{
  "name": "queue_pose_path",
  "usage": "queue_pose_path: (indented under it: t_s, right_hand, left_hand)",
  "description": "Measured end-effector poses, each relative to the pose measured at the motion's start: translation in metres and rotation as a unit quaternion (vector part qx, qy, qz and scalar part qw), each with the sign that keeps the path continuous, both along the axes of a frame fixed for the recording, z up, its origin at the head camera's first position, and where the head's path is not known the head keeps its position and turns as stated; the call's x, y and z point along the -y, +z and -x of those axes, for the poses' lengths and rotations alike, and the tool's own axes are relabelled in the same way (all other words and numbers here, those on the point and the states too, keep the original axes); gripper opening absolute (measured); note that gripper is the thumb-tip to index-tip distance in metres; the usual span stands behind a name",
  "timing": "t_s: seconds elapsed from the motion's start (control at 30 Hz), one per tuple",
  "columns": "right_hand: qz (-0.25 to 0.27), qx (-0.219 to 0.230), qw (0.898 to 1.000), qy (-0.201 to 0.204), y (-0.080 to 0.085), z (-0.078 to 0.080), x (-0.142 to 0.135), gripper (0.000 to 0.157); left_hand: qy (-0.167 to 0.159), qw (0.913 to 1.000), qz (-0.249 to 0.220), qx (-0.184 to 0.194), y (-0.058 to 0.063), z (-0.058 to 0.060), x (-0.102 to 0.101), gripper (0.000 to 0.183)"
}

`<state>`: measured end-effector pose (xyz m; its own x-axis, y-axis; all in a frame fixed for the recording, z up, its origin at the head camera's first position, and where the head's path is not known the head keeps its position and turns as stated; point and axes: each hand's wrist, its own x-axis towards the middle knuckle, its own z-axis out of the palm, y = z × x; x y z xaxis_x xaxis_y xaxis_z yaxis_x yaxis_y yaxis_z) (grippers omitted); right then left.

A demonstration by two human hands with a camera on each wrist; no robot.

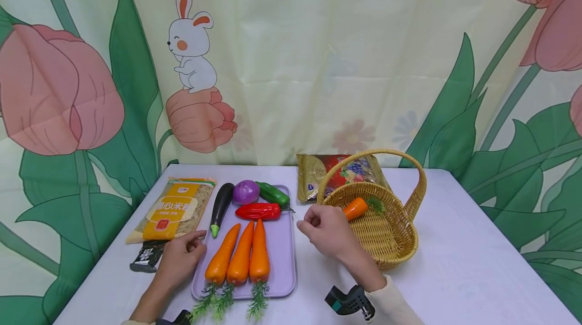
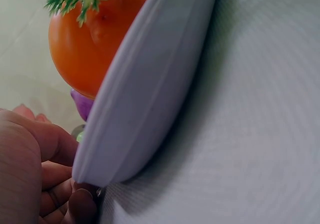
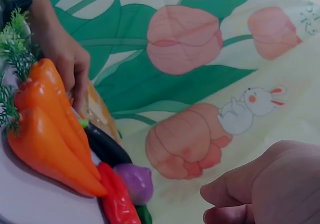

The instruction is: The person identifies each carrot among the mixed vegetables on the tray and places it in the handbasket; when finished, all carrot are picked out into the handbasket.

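My left hand (image 1: 181,259) pinches the left rim of a lilac tray (image 1: 282,284), fingers on the edge in the left wrist view. Three carrots (image 1: 241,262) lie on the tray side by side, leafy tops overhanging its near edge. Behind them are a red pepper (image 1: 258,211), a green pepper (image 1: 273,194), a purple onion-like vegetable (image 1: 246,192) and a dark eggplant (image 1: 222,206) along the left side. My right hand (image 1: 331,231), fingers loosely curled around nothing, hovers between the tray and a wicker basket (image 1: 406,244). Another carrot (image 1: 355,209) lies in the basket, partly hidden by this hand.
Left of the tray lies a yellow bag of rice noodles (image 1: 175,209), with a small black packet (image 1: 147,257) in front of it. A gold and red bag (image 1: 309,178) stands behind the basket, whose tall handle (image 1: 420,183) arches up. A printed curtain hangs behind the table.
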<state>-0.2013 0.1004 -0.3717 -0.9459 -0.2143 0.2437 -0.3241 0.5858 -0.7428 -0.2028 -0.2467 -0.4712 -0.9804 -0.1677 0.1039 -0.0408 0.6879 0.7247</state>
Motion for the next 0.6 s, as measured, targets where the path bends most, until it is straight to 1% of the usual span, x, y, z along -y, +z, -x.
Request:
queue_pose_path:
  t_s: [0.27, 0.4, 0.6]
  right_hand:
    - [-0.024, -0.007, 0.999, 0.021, -0.012, 0.0, 0.01, 0.016]
    - [-0.027, 0.0, 0.999, 0.042, -0.016, -0.001, 0.016, 0.015]
    - [-0.048, 0.01, 0.997, 0.064, -0.022, -0.003, 0.026, 0.013]
  left_hand:
    - [-0.001, 1.0, -0.001, 0.003, -0.002, -0.001, 0.0, 0.037]
    - [0.0, 1.0, 0.0, 0.004, -0.001, -0.001, 0.0, 0.037]
    - [-0.002, 1.0, 0.003, 0.002, -0.001, 0.0, 0.001, 0.037]
